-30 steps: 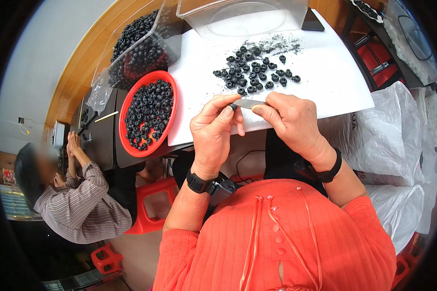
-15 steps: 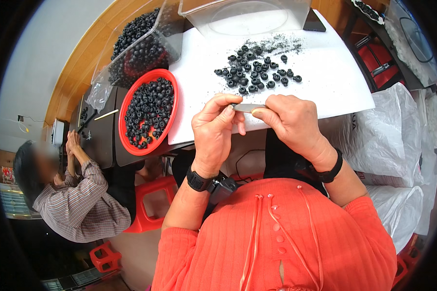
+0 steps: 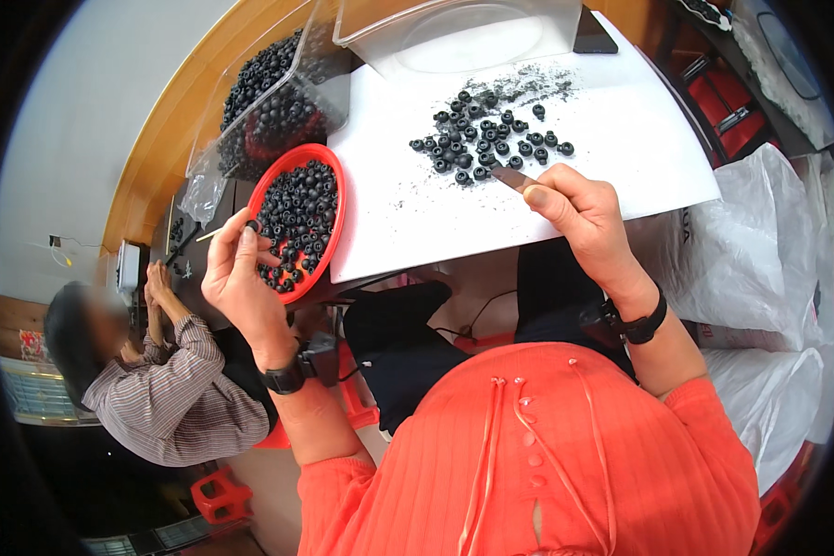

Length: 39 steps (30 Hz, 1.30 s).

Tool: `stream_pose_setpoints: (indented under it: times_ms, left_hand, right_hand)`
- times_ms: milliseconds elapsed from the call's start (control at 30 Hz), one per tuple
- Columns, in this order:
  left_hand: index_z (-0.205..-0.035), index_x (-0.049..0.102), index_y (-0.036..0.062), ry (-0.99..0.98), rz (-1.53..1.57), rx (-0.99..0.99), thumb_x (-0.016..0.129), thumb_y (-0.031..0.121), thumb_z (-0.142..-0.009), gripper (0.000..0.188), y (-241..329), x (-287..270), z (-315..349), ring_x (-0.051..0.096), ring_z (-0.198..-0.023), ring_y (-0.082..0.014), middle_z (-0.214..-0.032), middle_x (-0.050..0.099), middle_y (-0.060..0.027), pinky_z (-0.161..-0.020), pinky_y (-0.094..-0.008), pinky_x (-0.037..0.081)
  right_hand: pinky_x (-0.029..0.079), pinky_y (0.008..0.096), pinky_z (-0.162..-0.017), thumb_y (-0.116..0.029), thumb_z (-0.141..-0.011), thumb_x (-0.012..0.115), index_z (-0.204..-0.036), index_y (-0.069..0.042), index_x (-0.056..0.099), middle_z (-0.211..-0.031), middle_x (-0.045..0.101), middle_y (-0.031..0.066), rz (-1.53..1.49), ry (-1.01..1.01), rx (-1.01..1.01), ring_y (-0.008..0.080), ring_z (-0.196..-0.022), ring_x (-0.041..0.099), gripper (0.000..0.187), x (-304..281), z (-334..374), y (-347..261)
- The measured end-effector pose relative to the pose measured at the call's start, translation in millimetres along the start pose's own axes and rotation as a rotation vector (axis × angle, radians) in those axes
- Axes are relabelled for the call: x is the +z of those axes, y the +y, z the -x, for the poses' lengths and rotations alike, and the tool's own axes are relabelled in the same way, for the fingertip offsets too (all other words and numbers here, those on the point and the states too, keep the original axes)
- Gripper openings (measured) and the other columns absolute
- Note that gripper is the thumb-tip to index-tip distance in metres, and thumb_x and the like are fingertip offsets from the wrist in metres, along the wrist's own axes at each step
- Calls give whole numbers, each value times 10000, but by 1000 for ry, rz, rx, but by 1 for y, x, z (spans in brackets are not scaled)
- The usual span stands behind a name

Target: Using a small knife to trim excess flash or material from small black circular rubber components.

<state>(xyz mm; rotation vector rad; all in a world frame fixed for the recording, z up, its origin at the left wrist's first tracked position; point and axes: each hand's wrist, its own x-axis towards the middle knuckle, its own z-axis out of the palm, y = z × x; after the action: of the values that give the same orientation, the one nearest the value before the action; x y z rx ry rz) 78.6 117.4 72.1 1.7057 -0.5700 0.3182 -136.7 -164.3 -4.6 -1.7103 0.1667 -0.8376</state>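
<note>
My left hand (image 3: 246, 283) is over the near left rim of a red basin (image 3: 342, 208), its thumb and fingers pinched on a small round black piece (image 3: 253, 225). The basin holds many black bead-like pieces (image 3: 296, 199) with holes. Above the white tabletop, my right hand (image 3: 579, 218) grips a small knife (image 3: 510, 179), its blade pointing left and away from me. The knife's handle is hidden in my fingers. Just beyond the blade tip lies a loose group of black knobbed pieces (image 3: 459, 144), with dark shavings (image 3: 537, 83) scattered behind them.
A clear bin of black pieces (image 3: 264, 83) stands at the back left, and another clear bin (image 3: 463, 37) at the back. A dark flat object (image 3: 595, 35) lies beside it. White plastic bags (image 3: 727, 250) crowd the right. On the left sits another person (image 3: 176, 380) in a striped shirt.
My hands have parted. The left has moved left to the red basin with a black piece; the right has shifted slightly right, still holding the knife.
</note>
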Motion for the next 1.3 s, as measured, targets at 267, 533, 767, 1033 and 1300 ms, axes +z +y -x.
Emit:
stream_pose_setpoints:
  times_ms: [267, 533, 767, 1033, 1300]
  left_hand:
    - [-958, 736, -4, -336, -302, 249, 728, -36, -834, 128, 13, 91, 36, 588, -806, -107, -909, 645, -45, -700, -257, 474]
    - [-890, 706, 20, -473, -419, 384, 802, 40, -775, 151, 0, 163, 48, 602, -781, -262, -808, 599, -91, -665, -383, 491]
    - [-952, 713, 21, -536, -519, 409, 766, 36, -801, 161, 1, 154, 48, 602, -847, -295, -862, 596, -98, -690, -414, 498]
    - [-981, 714, 31, -477, -549, 529, 739, 7, -800, 184, -3, 158, 53, 597, -902, -310, -920, 594, -97, -714, -429, 515]
    - [-1000, 695, 20, -441, -627, 570, 688, -16, -836, 168, 1, 162, 59, 604, -894, -318, -917, 604, -119, -735, -425, 496]
  right_hand:
    - [352, 255, -552, -267, -992, 706, -859, 15, 671, -662, 494, -3, -45, 4, 31, 68, -619, 427, 313, -10, 5, -2]
    - [388, 251, -565, -258, -981, 717, -884, 9, 685, -681, 562, 12, -81, -35, 32, 77, -627, 482, 286, -14, 4, -1]
    - [416, 240, -562, -266, -977, 721, -916, 0, 709, -695, 609, 22, -93, -46, -3, 81, -617, 521, 273, -17, 4, 2]
    - [415, 254, -545, -271, -974, 724, -908, -1, 707, -670, 604, 30, -59, -40, -9, 85, -590, 521, 278, -13, 4, 3]
    - [404, 257, -549, -261, -979, 717, -909, 11, 704, -675, 605, 40, -3, -22, -9, 86, -600, 517, 281, -12, 3, 3]
